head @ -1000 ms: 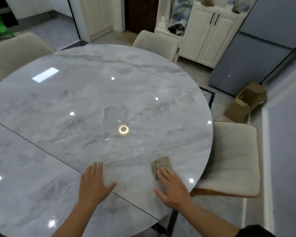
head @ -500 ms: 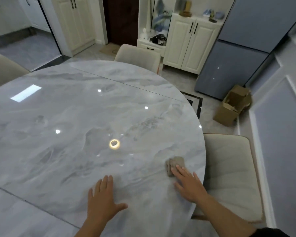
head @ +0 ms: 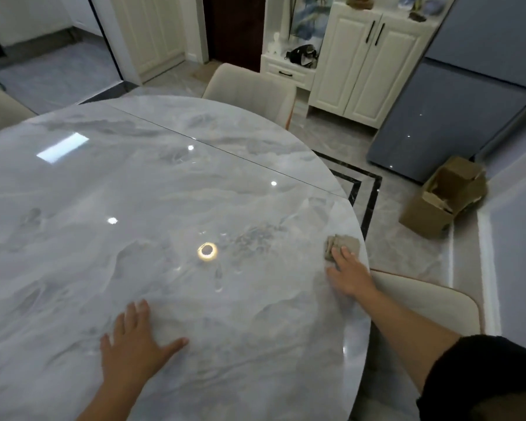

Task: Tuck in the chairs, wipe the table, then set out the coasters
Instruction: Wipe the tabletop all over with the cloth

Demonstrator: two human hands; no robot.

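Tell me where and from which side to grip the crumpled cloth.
Probably pinch the raised folds of the beige cloth at its far part, from above: it lies bunched on the marble table, and the right hand covers its near part.

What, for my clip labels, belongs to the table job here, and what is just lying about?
Job: table, cloth under the right hand, left hand flat on the table, far chair, near chair.
Lying about: cardboard box, black bag, cupboard, fridge.
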